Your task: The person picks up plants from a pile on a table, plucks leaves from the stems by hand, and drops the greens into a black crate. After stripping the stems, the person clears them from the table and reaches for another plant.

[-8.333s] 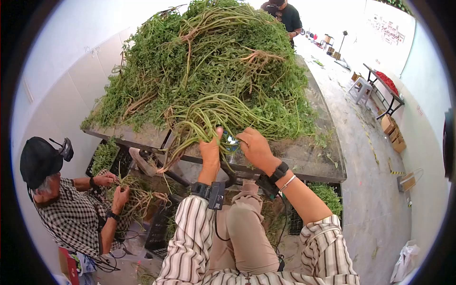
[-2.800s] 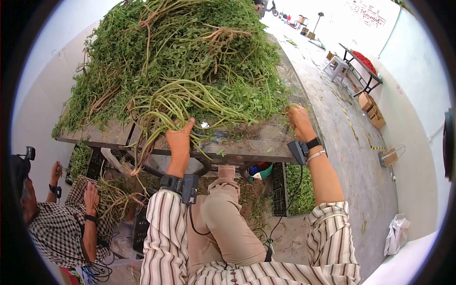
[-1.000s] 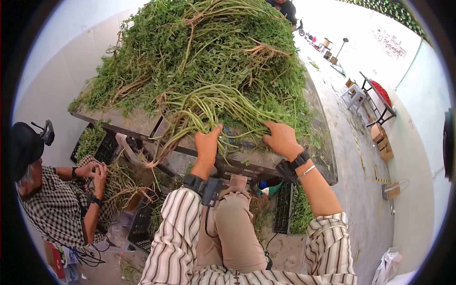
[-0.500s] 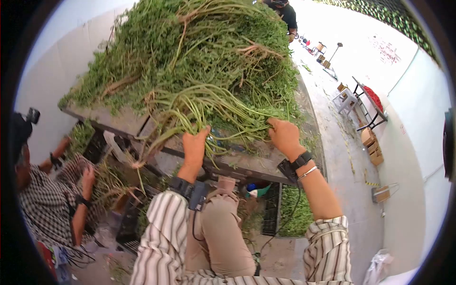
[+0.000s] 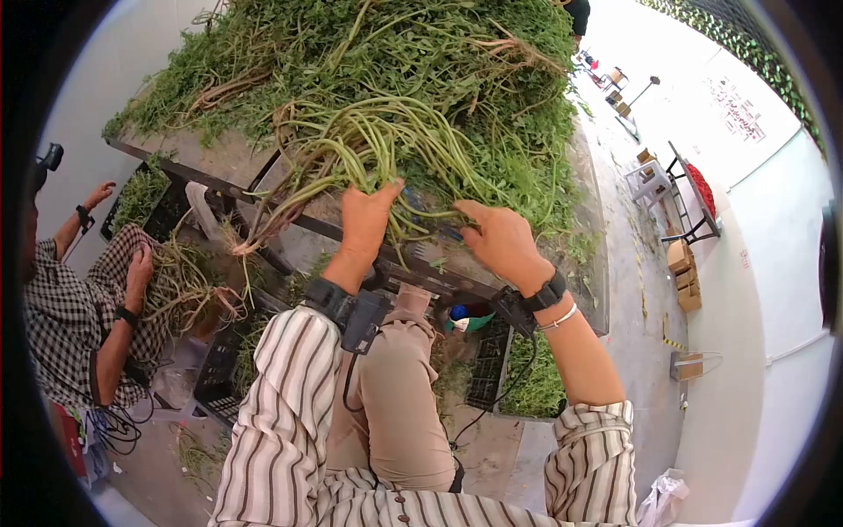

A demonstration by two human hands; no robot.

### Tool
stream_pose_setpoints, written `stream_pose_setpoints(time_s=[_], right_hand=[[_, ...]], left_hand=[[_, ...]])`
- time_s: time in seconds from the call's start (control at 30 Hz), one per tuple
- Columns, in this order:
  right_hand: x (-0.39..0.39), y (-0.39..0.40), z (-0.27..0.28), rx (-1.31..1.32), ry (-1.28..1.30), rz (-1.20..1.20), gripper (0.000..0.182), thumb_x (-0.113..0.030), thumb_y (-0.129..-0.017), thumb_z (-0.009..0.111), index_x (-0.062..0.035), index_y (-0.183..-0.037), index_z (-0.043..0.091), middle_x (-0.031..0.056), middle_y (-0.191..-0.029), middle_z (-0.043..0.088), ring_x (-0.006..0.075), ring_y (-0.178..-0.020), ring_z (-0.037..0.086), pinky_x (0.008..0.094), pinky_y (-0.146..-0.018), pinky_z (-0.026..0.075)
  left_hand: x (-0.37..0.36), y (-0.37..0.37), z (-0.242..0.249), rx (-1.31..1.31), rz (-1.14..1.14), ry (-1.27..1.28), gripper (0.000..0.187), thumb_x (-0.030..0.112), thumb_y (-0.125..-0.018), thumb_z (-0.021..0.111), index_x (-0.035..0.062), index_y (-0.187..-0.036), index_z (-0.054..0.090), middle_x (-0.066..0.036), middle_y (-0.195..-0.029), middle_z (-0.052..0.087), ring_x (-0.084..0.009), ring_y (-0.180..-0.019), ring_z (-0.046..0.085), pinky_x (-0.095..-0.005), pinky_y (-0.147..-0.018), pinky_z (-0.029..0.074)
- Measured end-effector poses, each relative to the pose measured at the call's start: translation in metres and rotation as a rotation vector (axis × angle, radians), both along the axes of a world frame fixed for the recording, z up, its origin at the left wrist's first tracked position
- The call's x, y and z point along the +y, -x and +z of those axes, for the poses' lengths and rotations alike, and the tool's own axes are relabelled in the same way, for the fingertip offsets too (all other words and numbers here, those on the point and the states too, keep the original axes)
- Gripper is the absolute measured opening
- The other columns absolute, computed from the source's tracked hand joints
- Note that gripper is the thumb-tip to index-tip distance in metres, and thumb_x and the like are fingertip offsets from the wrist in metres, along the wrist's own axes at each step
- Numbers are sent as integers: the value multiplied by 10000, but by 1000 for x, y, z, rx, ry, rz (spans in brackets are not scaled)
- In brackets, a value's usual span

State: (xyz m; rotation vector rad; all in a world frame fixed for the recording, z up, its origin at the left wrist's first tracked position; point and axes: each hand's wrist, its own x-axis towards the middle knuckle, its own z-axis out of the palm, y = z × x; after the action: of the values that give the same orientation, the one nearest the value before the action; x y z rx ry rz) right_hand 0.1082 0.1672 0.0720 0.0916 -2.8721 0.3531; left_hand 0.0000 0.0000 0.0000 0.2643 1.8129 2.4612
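Observation:
My left hand [image 5: 367, 224] is closed around a bunch of long green stems [image 5: 386, 140] at the front edge of the table. The bunch's pale roots [image 5: 250, 241] hang over the edge on the left, and its leafy ends lie to the right on the heap. To the right of that hand, my right hand [image 5: 509, 248] has its forefinger and thumb at a single stem that bends out of the bunch; its other fingers are curled. Behind both hands rises a big heap of leafy green plants [image 5: 351, 70], with a few rooty ends among the leaves.
The bare table edge [image 5: 189, 167] runs in front of me. Under it stand a black crate [image 5: 487, 373] and cut greens [image 5: 536, 378]. On the left sits a person in a checked shirt [image 5: 61, 307], near stems and another crate. Boxes [image 5: 685, 272] stand along the right wall.
My right hand has moved left and down, closer to my left hand. The left hand keeps its grip on the bunch. The seated person's far hand has reached outward.

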Motion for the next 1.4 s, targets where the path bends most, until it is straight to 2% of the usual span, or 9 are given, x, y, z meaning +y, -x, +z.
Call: stream_pose_setpoints(time_s=[0.17, 0.23, 0.4, 0.57, 0.63, 0.77, 0.8, 1.07, 1.4], right_hand=[[5, -5, 21, -120, -279, -131, 273, -196, -764, 582, -101, -1020, 577, 156, -710, 608, 330, -702, 596, 430, -601, 463], [4, -5, 30, -174, -377, -241, 259, -212, -765, 586, -80, -987, 572, 161, -715, 610, 323, -697, 599, 430, -589, 465], [17, 0, 29, -126, -476, -303, 287, -242, -755, 605, -58, -971, 562, 156, -723, 617, 318, -709, 605, 431, -593, 474], [25, 1, 28, -139, -302, -331, 385, -262, -731, 617, -63, -1060, 590, 168, -791, 632, 327, -769, 609, 418, -667, 487], [31, 3, 34, -147, -224, -372, 378, -249, -725, 611, -91, -1069, 608, 163, -817, 636, 328, -792, 609, 419, -694, 485], [38, 3, 30, -142, -186, -391, 365, -240, -716, 607, -125, -1062, 618, 157, -835, 638, 326, -802, 608, 418, -705, 484], [37, 4, 29, -175, -258, -397, 371, -239, -713, 608, -135, -1069, 618, 158, -845, 639, 327, -806, 608, 415, -709, 485], [51, 8, 34, -137, -161, -443, 343, -199, -712, 598, -143, -1048, 641, 170, -864, 639, 326, -799, 613, 413, -714, 494], [75, 21, 22, -127, -11, -510, 353, -133, -713, 582, -194, -1053, 652, 174, -872, 641, 321, -786, 616, 395, -711, 501]], left_hand=[[7, -6, -4, 33, 45, -18, 306, 180, -760, 688, -55, -920, 574, -97, -846, 623, -139, -686, 518, -322, -647, 428], [5, -4, -4, 117, 52, -42, 231, 203, -758, 673, -10, -834, 625, 16, -679, 545, -89, -615, 429, -292, -576, 359], [2, -2, -3, 28, 5, 37, 248, 214, -769, 668, -12, -858, 613, 22, -660, 517, -92, -590, 402, -299, -559, 344], [6, -3, -10, 126, 101, 6, 278, 231, -775, 674, -15, -881, 596, 1, -687, 513, -99, -593, 392, -317, -543, 330], [2, -8, 2, 62, 61, 99, 278, 199, -788, 661, -32, -918, 577, -116, -780, 595, -206, -670, 520, -409, -582, 395], [5, -1, -7, 54, 47, 46, 306, 254, -773, 681, -5, -905, 588, -15, -678, 501, -116, -600, 399, -364, -546, 332], [5, -1, -9, 88, 66, 79, 295, 210, -792, 658, -23, -955, 582, -105, -786, 595, -202, -659, 513, -417, -570, 392], [4, -8, -6, 132, 84, 116, 282, 204, -777, 665, -31, -904, 574, -132, -791, 583, -250, -658, 514, -436, -594, 399], [4, -9, -5, 112, 84, 150, 281, 209, -782, 662, -42, -873, 574, -122, -746, 573, -202, -634, 497, -380, -585, 408]])
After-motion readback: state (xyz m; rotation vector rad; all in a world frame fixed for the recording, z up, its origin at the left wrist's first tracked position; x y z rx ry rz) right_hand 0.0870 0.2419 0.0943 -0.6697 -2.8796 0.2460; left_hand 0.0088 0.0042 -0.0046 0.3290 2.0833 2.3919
